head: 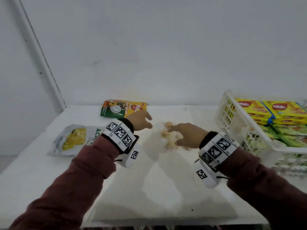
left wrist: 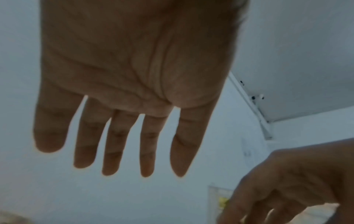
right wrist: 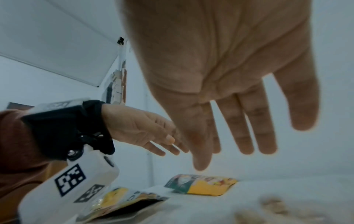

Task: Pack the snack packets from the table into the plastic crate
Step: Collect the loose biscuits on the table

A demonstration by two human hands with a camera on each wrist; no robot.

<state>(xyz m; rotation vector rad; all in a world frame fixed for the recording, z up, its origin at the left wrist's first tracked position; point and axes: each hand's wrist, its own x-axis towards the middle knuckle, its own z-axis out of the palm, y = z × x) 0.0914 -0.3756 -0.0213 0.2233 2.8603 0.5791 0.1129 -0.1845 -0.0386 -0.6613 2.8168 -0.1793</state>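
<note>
Left hand [head: 141,120] and right hand [head: 186,135] outstretched, fingers straight, palms down

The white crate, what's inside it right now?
The white crate holds stacked yellow wafer packets above green packets. Lower layers and its right side are hidden.

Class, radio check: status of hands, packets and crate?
Left hand, right hand open, empty. Two packets on table; crate part-filled. Loose crumbs under hands.

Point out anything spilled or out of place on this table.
Loose pale snack pieces lie scattered on the bare table between the open left hand and right hand, outside any packet. They look spilled.
</note>
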